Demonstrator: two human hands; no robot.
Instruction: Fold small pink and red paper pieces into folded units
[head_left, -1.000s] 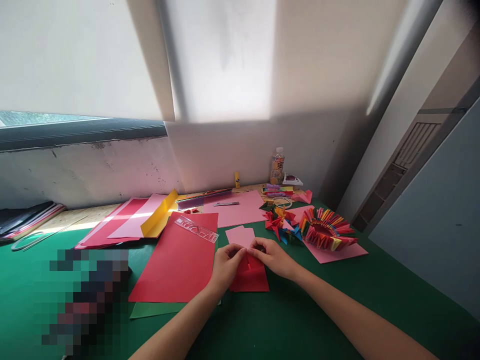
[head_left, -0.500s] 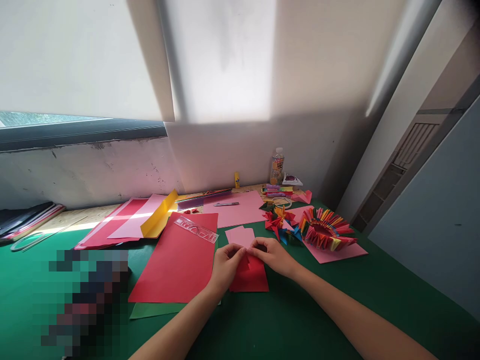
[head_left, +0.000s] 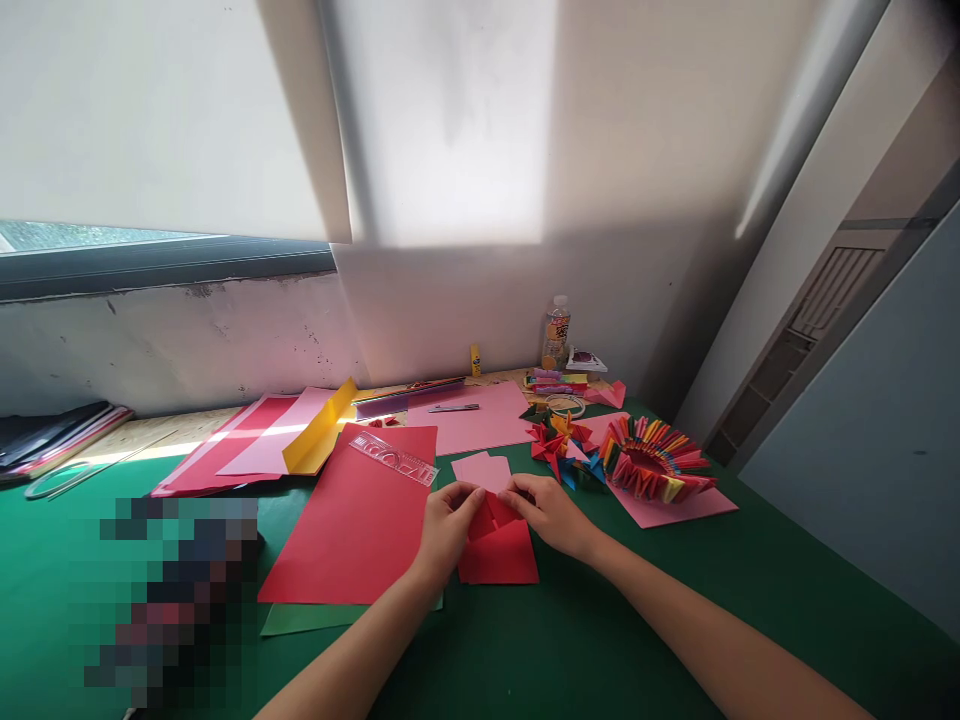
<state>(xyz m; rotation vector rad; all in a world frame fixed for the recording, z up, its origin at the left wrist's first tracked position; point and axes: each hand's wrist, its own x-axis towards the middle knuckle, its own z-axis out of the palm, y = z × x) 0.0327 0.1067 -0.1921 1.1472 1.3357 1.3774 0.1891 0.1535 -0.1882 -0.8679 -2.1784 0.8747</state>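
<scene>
Between my two hands is a small folded red paper piece point(head_left: 490, 512), pinched near its top edge. My left hand point(head_left: 448, 520) grips its left side with thumb and forefinger, closed on it. On the right side my right hand point(head_left: 551, 512) pinches the same piece, also closed. Below it lies a red paper rectangle point(head_left: 501, 556) on the green table. A pink paper piece point(head_left: 480, 468) with a notched top edge shows just beyond my fingertips. To the left is a large red sheet point(head_left: 345, 540), with a clear stencil ruler point(head_left: 394, 458) across its upper part.
Right of my hands stand folded paper stars point(head_left: 559, 445) and a multicoloured ring of folded paper point(head_left: 652, 460). Behind are a pen point(head_left: 454, 408) on a pink sheet point(head_left: 495, 425), a glue stick point(head_left: 475, 360) and a bottle point(head_left: 556, 335). Yellow folded paper point(head_left: 319, 440) lies left.
Both hands have spread slightly apart at the fingertips, and more of the red folded piece shows between them. The other things on the table stay where they were.
</scene>
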